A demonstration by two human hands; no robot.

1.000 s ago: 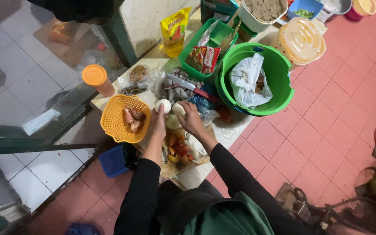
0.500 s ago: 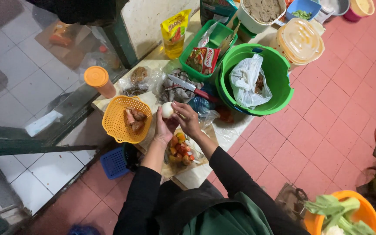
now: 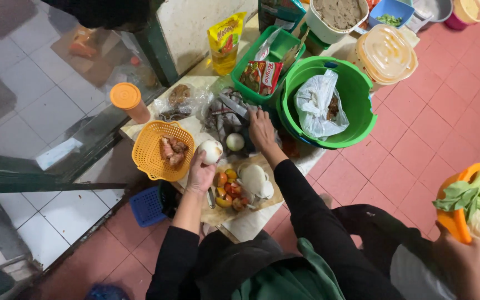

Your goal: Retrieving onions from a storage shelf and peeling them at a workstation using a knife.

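My left hand (image 3: pixel 200 173) holds a peeled white onion (image 3: pixel 211 150) just to the right of the orange basket (image 3: pixel 150 157), which has brownish roots in it. My right hand (image 3: pixel 262 129) reaches away from me, its fingers on the handle end of a knife (image 3: pixel 233 105) that lies on plastic bags. A second peeled onion (image 3: pixel 235 141) rests between my hands. Below them, a wooden board (image 3: pixel 221 213) carries small tomatoes and chillies (image 3: pixel 226 191) and a white bag (image 3: pixel 254 179).
A green basin (image 3: pixel 358 103) with a plastic bag, a green tray (image 3: pixel 251 62) of packets, a yellow oil pouch (image 3: pixel 226 41) and an orange-lidded jar (image 3: pixel 129 101) stand around. At the lower right another person's hand (image 3: pixel 462 261) holds an orange basin of greens (image 3: pixel 476 203).
My right hand has let go of the onion and moved away to the knife. A second onion now lies on the board. The orange basin of greens has come further in at the lower right.
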